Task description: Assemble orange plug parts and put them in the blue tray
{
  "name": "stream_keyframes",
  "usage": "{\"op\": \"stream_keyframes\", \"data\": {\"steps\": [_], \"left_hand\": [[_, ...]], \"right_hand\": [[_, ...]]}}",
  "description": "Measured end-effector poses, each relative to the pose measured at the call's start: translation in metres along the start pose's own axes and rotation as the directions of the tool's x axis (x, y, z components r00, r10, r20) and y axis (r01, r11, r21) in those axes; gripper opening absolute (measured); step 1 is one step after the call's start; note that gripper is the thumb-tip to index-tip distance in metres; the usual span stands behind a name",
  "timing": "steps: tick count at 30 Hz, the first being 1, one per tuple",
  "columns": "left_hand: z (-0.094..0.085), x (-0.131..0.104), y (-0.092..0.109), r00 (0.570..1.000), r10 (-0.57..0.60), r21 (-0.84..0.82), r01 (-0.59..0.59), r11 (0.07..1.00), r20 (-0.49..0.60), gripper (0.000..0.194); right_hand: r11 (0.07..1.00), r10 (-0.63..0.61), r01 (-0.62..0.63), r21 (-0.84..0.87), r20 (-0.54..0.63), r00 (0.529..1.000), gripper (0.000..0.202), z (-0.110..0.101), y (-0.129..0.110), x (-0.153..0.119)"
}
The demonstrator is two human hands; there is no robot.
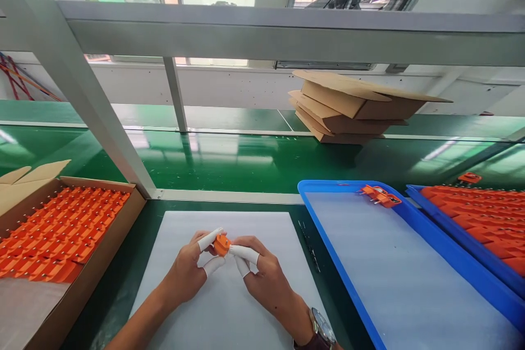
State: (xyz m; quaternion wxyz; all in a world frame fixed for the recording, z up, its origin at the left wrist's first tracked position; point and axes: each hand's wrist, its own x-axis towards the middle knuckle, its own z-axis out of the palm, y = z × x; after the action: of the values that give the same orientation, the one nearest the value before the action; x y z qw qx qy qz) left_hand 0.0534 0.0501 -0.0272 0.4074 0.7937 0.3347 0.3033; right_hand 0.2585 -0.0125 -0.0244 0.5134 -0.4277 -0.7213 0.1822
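Observation:
Above a white sheet (241,306), a small orange plastic part (222,245) is held up between my two hands. My left hand (186,273) pinches it from the left with thumb and fingers, which wear white finger cots. On its other side, my right hand (266,276) has its covered thumb and finger closed at the part's right edge. The fingertips hide much of the part. A blue tray (340,279) to the right has a pale lining, with a couple of orange parts with metal pins (380,196) near its far rim.
An open cardboard box (110,235) on the left holds rows of similar orange parts. Another blue tray (463,235) at far right is full of them. Thin dark tools (309,246) lie beside the sheet. Folded cartons (348,109) are stacked behind a metal frame (266,35).

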Motion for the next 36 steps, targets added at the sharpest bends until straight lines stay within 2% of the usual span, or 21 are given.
{"op": "stream_keyframes", "data": {"steps": [2,7,15,18,21,23,28,32,36], "left_hand": [[0.0,0.0,-0.001,1.0,-0.01,-0.012,0.01,1.0,-0.005,0.052],[0.004,-0.001,-0.002,0.992,-0.039,-0.032,0.036,0.999,-0.117,0.047],[0.008,-0.001,-0.003,0.979,0.051,0.017,-0.048,0.999,-0.199,0.044],[0.009,-0.001,0.0,0.978,0.063,0.031,-0.058,0.998,-0.2,0.043],[0.008,-0.002,0.006,0.98,0.02,-0.065,-0.033,0.997,-0.198,0.039],[0.008,-0.001,0.01,0.979,-0.028,-0.127,0.002,0.992,-0.203,0.037],[0.006,0.0,0.011,0.969,-0.058,-0.159,0.02,0.987,-0.239,0.036],[0.006,-0.001,0.007,0.97,-0.081,-0.198,0.035,0.98,-0.231,0.04],[0.009,-0.004,0.003,0.979,-0.077,-0.116,0.056,0.992,-0.187,0.045]], "right_hand": [[1.0,0.011,-0.011,0.002,-0.005,1.0,0.047,0.0,-0.001,0.0],[0.999,0.033,-0.033,0.011,-0.026,0.999,0.045,0.002,-0.005,-0.001],[0.997,-0.036,0.031,-0.07,-0.063,0.997,0.044,0.005,-0.009,0.0],[0.985,-0.099,0.091,-0.149,-0.046,0.994,0.046,0.008,-0.006,-0.002],[0.952,-0.132,0.114,-0.285,-0.045,0.99,0.043,0.007,0.001,-0.003],[0.942,-0.115,0.083,-0.325,-0.079,0.99,0.04,0.003,0.006,-0.002],[0.971,-0.016,-0.017,-0.238,-0.137,0.99,0.039,-0.005,0.006,0.0],[0.979,-0.044,0.02,-0.201,-0.115,0.992,0.037,0.0,-0.002,0.0],[0.985,-0.042,0.026,-0.169,-0.092,0.995,0.042,0.004,-0.006,-0.001]]}}
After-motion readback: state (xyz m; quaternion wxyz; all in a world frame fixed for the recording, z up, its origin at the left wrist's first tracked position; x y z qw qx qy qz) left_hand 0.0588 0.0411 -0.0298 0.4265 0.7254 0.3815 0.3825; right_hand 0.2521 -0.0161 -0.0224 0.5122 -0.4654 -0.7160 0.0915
